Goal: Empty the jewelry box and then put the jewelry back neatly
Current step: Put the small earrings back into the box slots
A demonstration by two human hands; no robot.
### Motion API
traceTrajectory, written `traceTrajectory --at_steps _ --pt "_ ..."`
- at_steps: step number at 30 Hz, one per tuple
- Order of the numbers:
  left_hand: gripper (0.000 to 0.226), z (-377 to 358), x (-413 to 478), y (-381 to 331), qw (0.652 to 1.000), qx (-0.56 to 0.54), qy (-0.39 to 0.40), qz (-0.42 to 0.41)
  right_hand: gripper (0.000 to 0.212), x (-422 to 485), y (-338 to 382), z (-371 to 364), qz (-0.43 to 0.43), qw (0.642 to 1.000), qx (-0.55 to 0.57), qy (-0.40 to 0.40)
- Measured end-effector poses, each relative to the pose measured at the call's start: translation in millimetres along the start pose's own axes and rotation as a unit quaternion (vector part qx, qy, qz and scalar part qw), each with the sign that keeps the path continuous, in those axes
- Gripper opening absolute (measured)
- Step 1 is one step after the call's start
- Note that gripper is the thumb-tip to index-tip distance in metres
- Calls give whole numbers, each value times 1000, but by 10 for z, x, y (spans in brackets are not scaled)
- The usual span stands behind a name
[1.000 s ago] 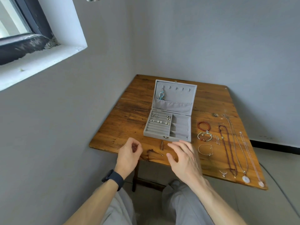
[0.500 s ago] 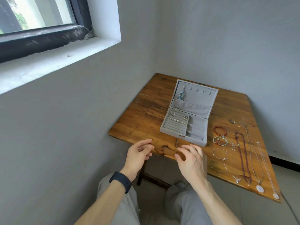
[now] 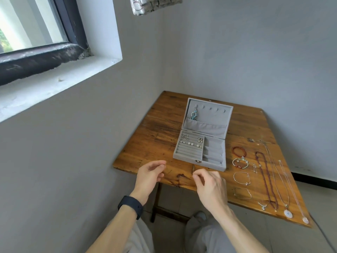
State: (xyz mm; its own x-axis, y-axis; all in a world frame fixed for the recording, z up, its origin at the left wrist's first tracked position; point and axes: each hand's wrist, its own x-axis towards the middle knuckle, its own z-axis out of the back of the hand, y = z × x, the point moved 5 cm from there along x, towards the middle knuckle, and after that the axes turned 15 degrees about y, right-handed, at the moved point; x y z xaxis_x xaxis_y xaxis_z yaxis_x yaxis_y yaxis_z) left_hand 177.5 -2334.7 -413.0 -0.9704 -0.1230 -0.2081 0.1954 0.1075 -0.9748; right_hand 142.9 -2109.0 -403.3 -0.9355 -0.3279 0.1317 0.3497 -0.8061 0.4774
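Above near edge of surface (image 3: pixel 155 139): left hand (image 3: pixel 150 174), right hand (image 3: pixel 209 185), fingers curled, grip on anything undeterminable | jewelry box (image 3: pixel 211 115) open mid-surface, earrings (image 3: pixel 189 143) inside, necklaces (image 3: pixel 287 213) laid rightward | likely risk: careless reach sweeping necklaces off edge

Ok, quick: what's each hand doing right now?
Left hand: fingers curled; whether it holds anything cannot be told.
Right hand: fingers curled; likewise cannot be told.
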Motion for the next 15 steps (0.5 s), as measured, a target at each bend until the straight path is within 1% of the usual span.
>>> traceTrajectory --at_steps 5,9,10,12,15 --pt "17 -2 370 -196 992 122 -13 -33 8 200 -105 167 -20 995 93 10" --pt "16 7 568 -128 968 251 23 -3 8 469 -259 309 -53 992 110 35" --pt "16 37 593 -88 962 272 21 3 9 544 -293 342 -59 991 109 40" --pt "15 118 631 -30 966 258 9 3 10 686 -340 393 -65 991 106 52" --pt "16 187 690 -2 976 217 15 3 10 873 -380 402 -67 991 76 86"
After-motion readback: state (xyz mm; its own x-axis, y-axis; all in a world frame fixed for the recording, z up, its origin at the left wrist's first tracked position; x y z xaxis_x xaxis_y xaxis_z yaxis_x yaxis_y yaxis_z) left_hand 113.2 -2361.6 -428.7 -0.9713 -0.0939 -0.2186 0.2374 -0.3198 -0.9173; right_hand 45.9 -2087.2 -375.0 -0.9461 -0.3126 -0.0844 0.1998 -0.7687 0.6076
